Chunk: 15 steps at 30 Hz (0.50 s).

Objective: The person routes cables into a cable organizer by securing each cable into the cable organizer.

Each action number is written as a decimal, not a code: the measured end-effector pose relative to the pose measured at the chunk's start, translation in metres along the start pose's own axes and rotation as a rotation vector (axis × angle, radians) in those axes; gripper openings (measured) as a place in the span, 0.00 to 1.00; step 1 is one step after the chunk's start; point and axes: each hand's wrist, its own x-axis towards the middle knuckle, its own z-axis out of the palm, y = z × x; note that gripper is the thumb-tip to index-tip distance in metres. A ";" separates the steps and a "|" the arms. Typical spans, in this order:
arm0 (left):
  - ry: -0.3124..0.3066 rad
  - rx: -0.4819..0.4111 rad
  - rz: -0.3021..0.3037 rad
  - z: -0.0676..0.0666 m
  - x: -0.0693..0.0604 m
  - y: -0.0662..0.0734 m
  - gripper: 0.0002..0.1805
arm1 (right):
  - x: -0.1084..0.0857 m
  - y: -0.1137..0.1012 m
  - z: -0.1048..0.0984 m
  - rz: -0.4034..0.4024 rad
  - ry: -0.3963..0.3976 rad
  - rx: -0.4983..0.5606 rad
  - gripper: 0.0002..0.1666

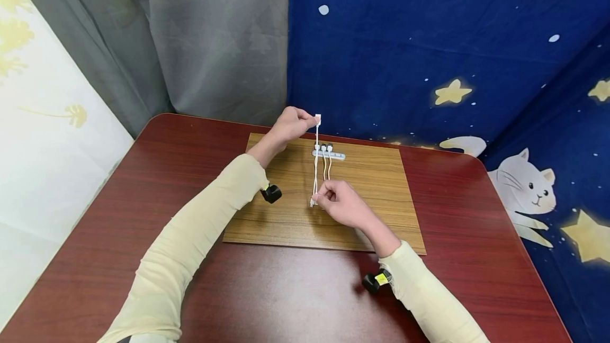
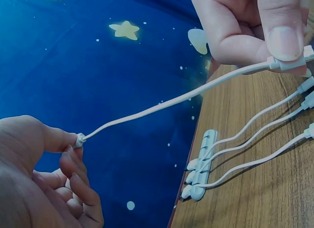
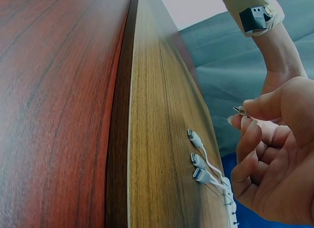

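A short white charging cable is stretched between my two hands, above the wooden board. My left hand pinches its far end, a white plug, between thumb and fingers. At the near end, my right hand pinches the slim connector, whose metal tip pokes out past the fingertips. Below the taut cable, a pale cable clip strip is on the board. Three white cables sit in its slots, and their metal-tipped connectors lie toward the near side.
The wood-grain board lies on a dark red table. Behind the table's far edge hang a grey curtain and a blue star-patterned curtain. A black camera is strapped at the left wrist, another at the right.
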 end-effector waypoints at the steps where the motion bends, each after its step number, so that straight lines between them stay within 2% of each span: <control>1: 0.000 0.000 -0.003 0.001 0.000 0.000 0.13 | 0.000 0.000 0.000 -0.001 0.000 -0.001 0.10; 15: 0.014 -0.001 -0.019 0.011 0.006 -0.006 0.12 | -0.004 0.007 0.000 0.023 0.009 0.022 0.09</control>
